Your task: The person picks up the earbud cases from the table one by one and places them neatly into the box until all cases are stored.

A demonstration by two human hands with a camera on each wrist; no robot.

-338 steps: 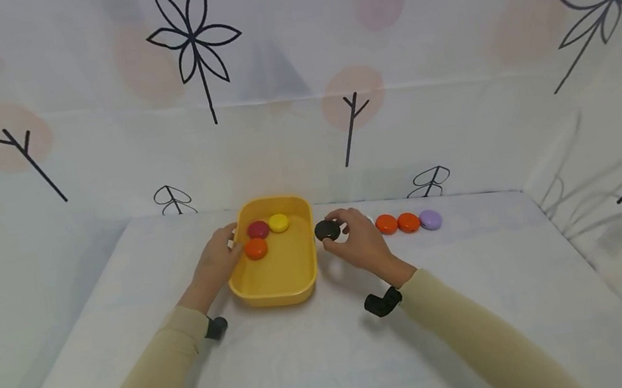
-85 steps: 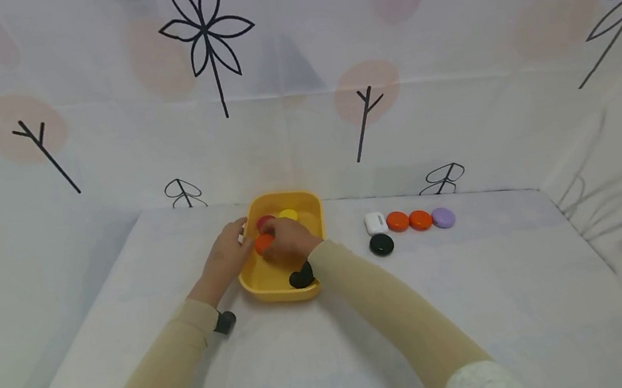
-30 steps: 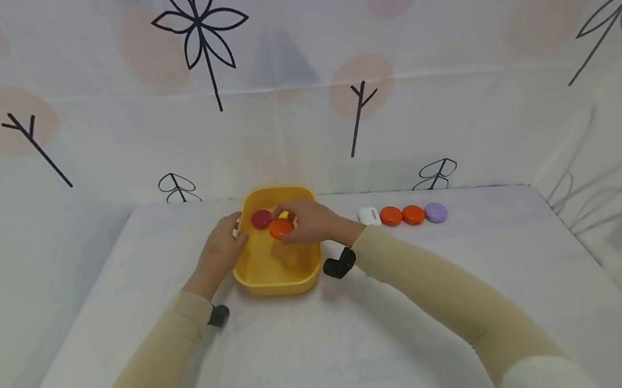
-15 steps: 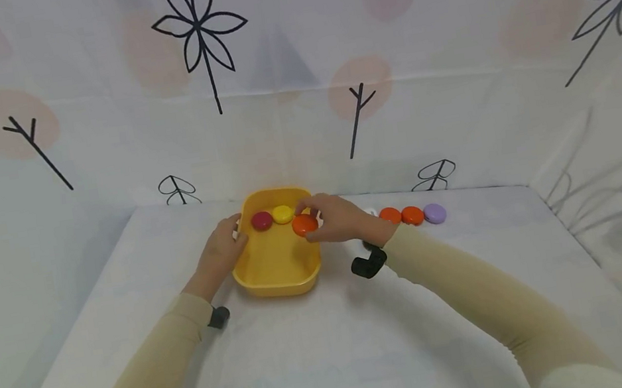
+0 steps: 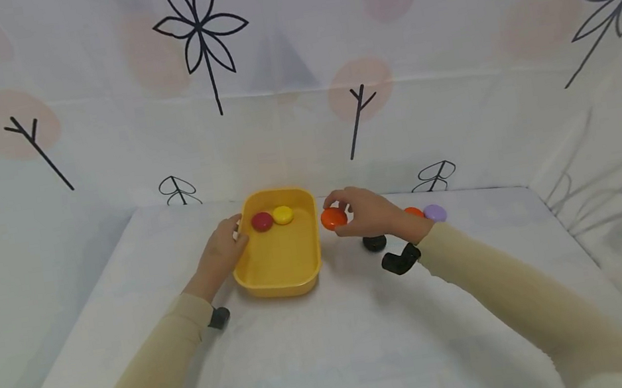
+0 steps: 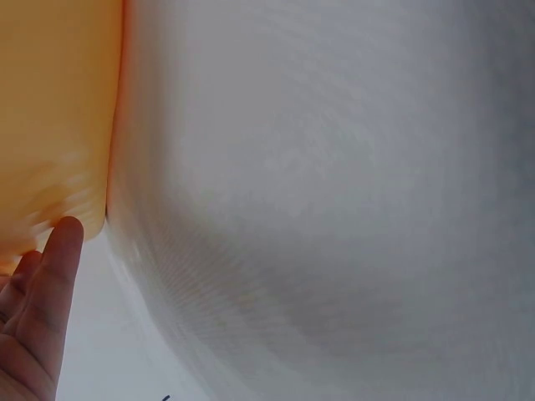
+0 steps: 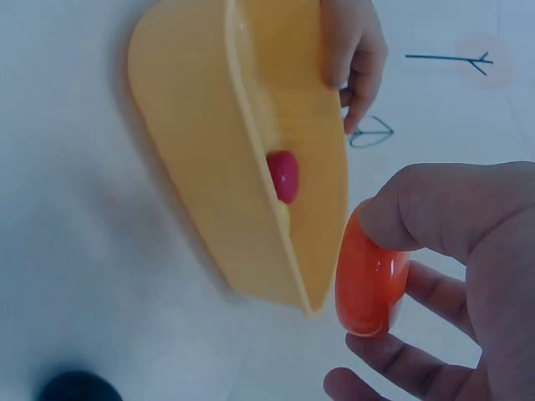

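My right hand (image 5: 371,212) pinches a glossy orange rounded disc (image 5: 334,218) between thumb and fingers, above the table just right of the yellow tray (image 5: 280,272). In the right wrist view the orange disc (image 7: 368,280) stands on edge between the fingertips. My left hand (image 5: 222,254) grips the tray's left wall, thumb over the rim and fingers outside. Inside the tray, near its far end, lie a dark red disc (image 5: 262,221) and a yellow disc (image 5: 283,215). The left wrist view shows left fingertips (image 6: 63,242) against the tray's outer side.
A black disc (image 5: 374,243) lies on the white table (image 5: 324,360) under my right hand. Beyond that hand are another orange disc (image 5: 413,212), partly covered, and a lilac disc (image 5: 435,213). A patterned cloth wall (image 5: 278,138) rises behind the table.
Earlier my right hand held the black disc, which now lies on the table. Since then it has lifted the orange disc out of the tray and carried it right. My left hand stays on the tray.
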